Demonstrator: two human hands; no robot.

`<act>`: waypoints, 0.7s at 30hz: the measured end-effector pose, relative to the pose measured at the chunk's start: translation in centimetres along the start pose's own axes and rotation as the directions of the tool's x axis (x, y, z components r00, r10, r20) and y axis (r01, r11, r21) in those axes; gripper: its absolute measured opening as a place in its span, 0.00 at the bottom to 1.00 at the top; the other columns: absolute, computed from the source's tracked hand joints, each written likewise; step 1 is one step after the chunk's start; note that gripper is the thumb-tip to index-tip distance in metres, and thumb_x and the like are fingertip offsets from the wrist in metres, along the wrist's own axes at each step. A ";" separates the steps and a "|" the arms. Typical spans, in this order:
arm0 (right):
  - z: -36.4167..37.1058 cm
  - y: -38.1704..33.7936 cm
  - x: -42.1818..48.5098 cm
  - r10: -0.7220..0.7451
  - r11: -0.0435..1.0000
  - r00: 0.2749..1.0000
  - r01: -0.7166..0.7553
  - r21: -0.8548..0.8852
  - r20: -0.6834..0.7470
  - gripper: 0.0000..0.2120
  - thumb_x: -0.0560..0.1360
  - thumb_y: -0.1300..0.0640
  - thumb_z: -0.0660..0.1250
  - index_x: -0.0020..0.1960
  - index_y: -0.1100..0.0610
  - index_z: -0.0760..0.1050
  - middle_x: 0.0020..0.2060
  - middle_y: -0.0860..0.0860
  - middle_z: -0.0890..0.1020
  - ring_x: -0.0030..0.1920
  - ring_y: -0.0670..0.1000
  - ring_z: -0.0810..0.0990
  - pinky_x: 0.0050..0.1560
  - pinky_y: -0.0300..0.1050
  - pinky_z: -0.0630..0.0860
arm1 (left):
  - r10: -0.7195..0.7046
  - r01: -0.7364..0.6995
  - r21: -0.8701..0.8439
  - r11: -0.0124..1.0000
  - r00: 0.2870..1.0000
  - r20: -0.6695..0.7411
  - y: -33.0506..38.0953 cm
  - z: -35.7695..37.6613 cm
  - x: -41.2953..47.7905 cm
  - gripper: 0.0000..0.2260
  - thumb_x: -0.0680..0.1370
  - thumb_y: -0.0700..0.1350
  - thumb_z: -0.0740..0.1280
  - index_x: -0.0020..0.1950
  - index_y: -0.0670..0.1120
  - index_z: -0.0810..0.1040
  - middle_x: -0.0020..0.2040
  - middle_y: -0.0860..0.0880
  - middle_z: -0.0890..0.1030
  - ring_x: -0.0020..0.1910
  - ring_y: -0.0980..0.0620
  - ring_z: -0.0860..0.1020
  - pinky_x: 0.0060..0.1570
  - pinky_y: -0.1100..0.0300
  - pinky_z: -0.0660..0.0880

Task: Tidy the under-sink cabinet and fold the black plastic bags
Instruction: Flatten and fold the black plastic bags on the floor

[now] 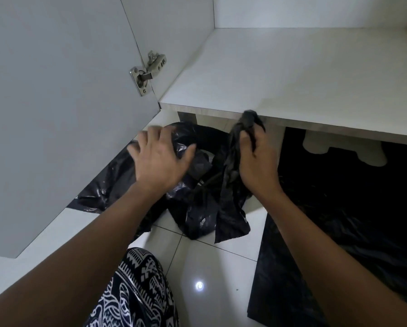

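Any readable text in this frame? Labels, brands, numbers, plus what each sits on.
No readable text in this view.
On the door hinge: any stamped mark is too small to read.
On the black plastic bags: plain, no print visible.
On the patterned fabric at the knee: white ornament only, no letters.

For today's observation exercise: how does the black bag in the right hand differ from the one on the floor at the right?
The held bag is bunched into a crumpled strip; the floor bag lies spread flat. The held bag hangs from the right hand; the floor bag rests on the tiles, untouched. Both are black plastic.
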State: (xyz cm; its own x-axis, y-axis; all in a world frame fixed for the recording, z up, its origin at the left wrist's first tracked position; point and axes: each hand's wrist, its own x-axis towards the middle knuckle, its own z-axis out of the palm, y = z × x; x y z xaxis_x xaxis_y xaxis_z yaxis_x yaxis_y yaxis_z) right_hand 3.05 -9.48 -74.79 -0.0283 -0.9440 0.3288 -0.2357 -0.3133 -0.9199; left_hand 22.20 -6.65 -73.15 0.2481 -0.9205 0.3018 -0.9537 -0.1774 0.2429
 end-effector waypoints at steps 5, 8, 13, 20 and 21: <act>-0.4 -0.9 -0.9 0.033 0.989 0.717 -0.126 0.083 0.697 0.25 0.76 0.63 0.69 0.72 0.52 0.70 0.60 0.45 0.81 0.60 0.42 0.79 0.62 0.39 0.75 | -0.004 0.416 -0.705 0.575 0.863 0.505 4.3 -1.6 0.4 0.23 0.72 0.67 0.70 0.52 0.49 0.84 0.44 0.51 0.87 0.46 0.54 0.85 0.51 0.56 0.80; -0.9 0.2 -1.4 0.192 0.906 0.857 -0.342 0.250 0.479 0.16 0.77 0.68 0.63 0.60 0.54 0.79 0.51 0.51 0.85 0.54 0.49 0.83 0.53 0.46 0.79 | -0.125 0.443 -0.754 0.485 0.888 0.442 4.6 -0.9 0.7 0.08 0.79 0.50 0.70 0.49 0.46 0.83 0.44 0.47 0.86 0.44 0.48 0.83 0.42 0.58 0.79; -3.5 3.3 -2.6 0.542 0.840 0.833 -0.533 0.100 -0.111 0.21 0.77 0.43 0.66 0.64 0.56 0.74 0.53 0.49 0.79 0.55 0.51 0.79 0.49 0.40 0.71 | 0.056 0.741 -0.652 -0.162 0.666 0.744 4.2 -2.6 -0.4 0.22 0.84 0.56 0.56 0.65 0.43 0.80 0.60 0.40 0.83 0.59 0.40 0.82 0.61 0.45 0.76; -5.3 3.6 -3.6 0.592 0.538 0.706 -0.705 0.463 0.389 0.25 0.73 0.43 0.72 0.65 0.55 0.78 0.59 0.53 0.83 0.61 0.57 0.81 0.64 0.55 0.73 | -0.030 0.819 -0.529 -0.221 0.536 0.844 4.3 -0.6 -2.0 0.32 0.81 0.67 0.53 0.52 0.41 0.83 0.43 0.39 0.86 0.36 0.43 0.86 0.38 0.51 0.79; -5.8 3.7 -3.4 0.593 0.569 0.746 -0.654 0.498 0.302 0.21 0.74 0.50 0.73 0.63 0.59 0.79 0.56 0.56 0.84 0.58 0.58 0.82 0.61 0.54 0.76 | -0.027 0.837 -0.518 -0.179 0.522 0.853 4.2 0.1 -2.2 0.30 0.80 0.66 0.57 0.51 0.41 0.85 0.45 0.39 0.86 0.38 0.43 0.86 0.38 0.52 0.80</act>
State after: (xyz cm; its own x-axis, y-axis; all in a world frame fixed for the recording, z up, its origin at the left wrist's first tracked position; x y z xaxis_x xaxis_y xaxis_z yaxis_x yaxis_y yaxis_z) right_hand -3.39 -6.88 -78.07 0.1326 -0.9214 -0.3652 0.3676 0.3879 -0.8452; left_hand 17.63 -5.46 -72.88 0.0101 -0.7725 -0.6349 0.4666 -0.5580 0.6863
